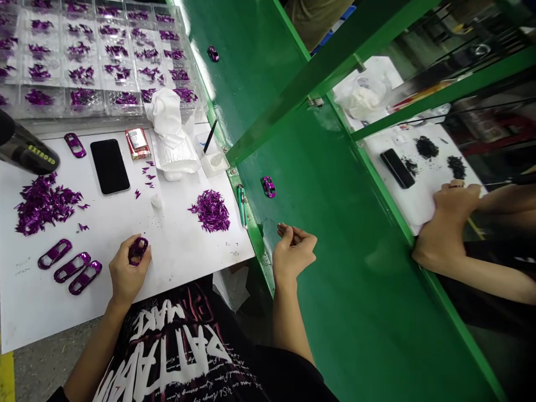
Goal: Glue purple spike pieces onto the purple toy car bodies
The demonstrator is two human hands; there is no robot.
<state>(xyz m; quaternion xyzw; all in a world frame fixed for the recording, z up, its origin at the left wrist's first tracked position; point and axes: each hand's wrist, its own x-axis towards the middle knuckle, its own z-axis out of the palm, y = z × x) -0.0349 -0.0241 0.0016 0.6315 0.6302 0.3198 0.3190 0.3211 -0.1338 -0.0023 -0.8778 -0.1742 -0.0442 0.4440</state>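
Purple car shell (139,250): glossy, window cutouts open, pinched in left fingers (125,247), tilted, long axis toward 1 o'clock; 8 o'clock in view
Thin tool (272,221): wire-thin, in right fingers (288,234), pointing 9–10 o'clock; shell's 3 o'clock side, well apart

Light's pretty decent around the left hand (129,273), where the white tabletop (180,237) comes out bright and fairly even, and beyond that hand the clear tray (104,118) throws little glints, though I can't tell where the lamps are. Around the right hand (293,251) the glossy green surface (347,290) goes darker with soft, hazy sheen patches, and the skinny tool (271,220) at its fingertips barely stands out. Way right of that hand it's dim and smeary, co-worker's forearm (494,273) included, with wide-angle stretch towards the edges.
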